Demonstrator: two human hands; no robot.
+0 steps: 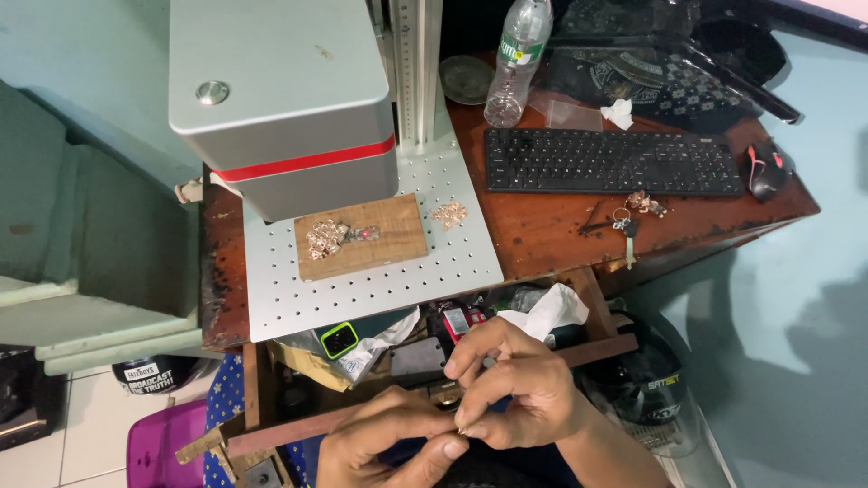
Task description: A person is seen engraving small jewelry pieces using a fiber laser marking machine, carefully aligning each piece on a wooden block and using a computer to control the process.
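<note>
Pinching small metal piece, fingertips

The left hand and right hand meet just below the open drawer, fingertips pinched together on something too small to make out. Above the drawer lies a perforated metal plate on the wooden tabletop. On the plate sits a wooden block carrying a cluster of small gold-coloured pieces; a second small cluster lies on the plate just right of the block. A grey machine with a red stripe overhangs the plate's far side. Right of the plate are a black keyboard, a mouse and a bunch of keys. A plastic bottle stands beyond the keyboard.
</note>
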